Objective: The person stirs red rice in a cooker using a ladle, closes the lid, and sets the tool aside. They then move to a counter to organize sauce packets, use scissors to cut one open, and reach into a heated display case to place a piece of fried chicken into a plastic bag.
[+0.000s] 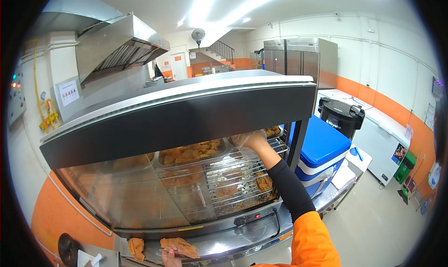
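Inside a glass-fronted food warming cabinet [178, 109], my right hand [249, 140] wears a clear plastic glove and reaches to the upper wire rack; the cabinet's top panel hides part of it, so its grasp is unclear. Beside it are a metal tray of fried chicken [190, 153] on the left and another tray of fried pieces [273, 131] on the right. One fried piece [263, 182] lies lower down, near the wire shelf. At the bottom edge, my left hand [170, 255] touches something thin and pale, beside an orange cloth [180, 246] on the steel counter.
A second orange cloth [136, 248] lies further left. To the right stand a blue cooler box [323, 139], a black lidded container [341, 115] and a white chest freezer [379, 144]. A black cord [278, 223] hangs from the cabinet's front.
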The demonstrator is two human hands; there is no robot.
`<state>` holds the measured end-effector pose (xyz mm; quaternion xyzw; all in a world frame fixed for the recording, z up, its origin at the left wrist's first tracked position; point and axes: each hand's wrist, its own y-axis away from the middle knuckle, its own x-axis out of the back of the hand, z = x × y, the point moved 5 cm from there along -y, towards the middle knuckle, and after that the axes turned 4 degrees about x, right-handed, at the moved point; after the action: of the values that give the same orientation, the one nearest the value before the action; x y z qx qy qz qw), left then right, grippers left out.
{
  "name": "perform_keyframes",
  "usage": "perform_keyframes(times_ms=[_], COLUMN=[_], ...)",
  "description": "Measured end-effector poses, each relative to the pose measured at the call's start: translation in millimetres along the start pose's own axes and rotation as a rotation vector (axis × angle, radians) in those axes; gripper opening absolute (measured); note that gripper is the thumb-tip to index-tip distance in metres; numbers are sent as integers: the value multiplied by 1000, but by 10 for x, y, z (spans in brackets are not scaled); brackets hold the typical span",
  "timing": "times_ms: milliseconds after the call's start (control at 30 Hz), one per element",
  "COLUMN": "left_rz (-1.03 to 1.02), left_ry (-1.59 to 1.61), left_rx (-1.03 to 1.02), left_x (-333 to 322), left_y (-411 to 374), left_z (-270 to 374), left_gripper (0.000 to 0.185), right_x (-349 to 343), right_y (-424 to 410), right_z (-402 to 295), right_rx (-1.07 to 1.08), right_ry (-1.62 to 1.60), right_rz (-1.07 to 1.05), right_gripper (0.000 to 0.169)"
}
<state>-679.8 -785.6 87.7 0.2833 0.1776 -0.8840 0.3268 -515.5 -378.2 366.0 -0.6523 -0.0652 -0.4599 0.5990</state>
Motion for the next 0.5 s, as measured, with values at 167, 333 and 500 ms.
perform_keyframes(times_ms=[167, 333, 500], left_rz=[29, 54, -40], left_ry=[-96, -92, 22], left_rx=[108, 100, -13], left_x=[-60, -25, -65], left_y=[64, 108, 82], left_z=[37, 51, 60], left_gripper=[15, 15, 26], right_x=[33, 148, 327], right_y=[26, -13, -35], right_z=[-10, -156, -275], right_rx=[59, 56, -117], right_ry=[100, 179, -59], right_rz=[-5, -145, -423], right_gripper=[39, 36, 33])
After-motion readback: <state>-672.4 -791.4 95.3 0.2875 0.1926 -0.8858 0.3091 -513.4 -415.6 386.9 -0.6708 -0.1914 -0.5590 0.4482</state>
